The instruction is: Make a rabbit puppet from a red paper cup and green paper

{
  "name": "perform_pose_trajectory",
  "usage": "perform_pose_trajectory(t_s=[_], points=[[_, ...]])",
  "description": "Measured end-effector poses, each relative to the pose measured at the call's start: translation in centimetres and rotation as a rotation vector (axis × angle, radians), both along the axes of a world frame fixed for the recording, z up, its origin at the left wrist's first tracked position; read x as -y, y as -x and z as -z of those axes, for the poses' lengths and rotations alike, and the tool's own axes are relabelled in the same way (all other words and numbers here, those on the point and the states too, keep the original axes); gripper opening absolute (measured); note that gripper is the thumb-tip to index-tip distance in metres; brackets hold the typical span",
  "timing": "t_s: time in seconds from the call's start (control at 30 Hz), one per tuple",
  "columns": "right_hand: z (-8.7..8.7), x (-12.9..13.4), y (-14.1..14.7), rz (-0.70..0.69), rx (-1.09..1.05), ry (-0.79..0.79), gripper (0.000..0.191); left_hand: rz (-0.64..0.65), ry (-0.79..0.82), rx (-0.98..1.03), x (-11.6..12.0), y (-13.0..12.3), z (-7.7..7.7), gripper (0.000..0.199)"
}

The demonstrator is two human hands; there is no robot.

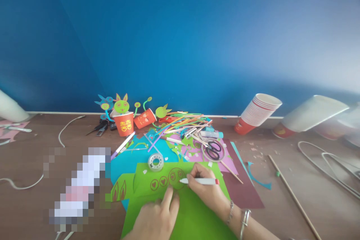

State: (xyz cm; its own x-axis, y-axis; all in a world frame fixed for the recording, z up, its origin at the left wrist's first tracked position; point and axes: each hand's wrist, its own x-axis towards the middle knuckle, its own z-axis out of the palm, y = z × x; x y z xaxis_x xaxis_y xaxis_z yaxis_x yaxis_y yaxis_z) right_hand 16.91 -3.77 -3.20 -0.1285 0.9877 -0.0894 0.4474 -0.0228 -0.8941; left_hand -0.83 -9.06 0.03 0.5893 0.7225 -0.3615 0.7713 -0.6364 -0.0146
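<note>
A green paper sheet (pixel 197 213) lies at the near middle, with red-outlined circles and hearts drawn near its top. My right hand (pixel 206 189) is closed on a white marker (pixel 204 181) with a red end; the marker's tip is over the largest drawn circle (pixel 176 178). My left hand (pixel 160 213) rests on the sheet just below the drawings, its index finger stretched out and holding nothing. Left of it, a green piece (pixel 120 188) bears two drawn ear shapes. A roll of clear tape (pixel 155 161) lies at the sheet's top edge.
Behind are scissors (pixel 213 150), coloured sticks (pixel 180 120), paper scraps and a red cup (pixel 124 123) with a green paper face. Stacked cups (pixel 257 112) lean at the right, near a wooden stick (pixel 292 195). White cables cross both sides; a blue wall (pixel 168 37) stands behind.
</note>
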Motion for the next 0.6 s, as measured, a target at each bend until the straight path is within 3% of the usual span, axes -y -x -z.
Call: perform_pose_trajectory(t_s=[0.6], points=[[-0.37, -0.02, 0.34, -0.017, 0.056, 0.017, 0.021, -0.010, -0.061, 0.054, 0.35, 0.28, 0.99, 0.044]])
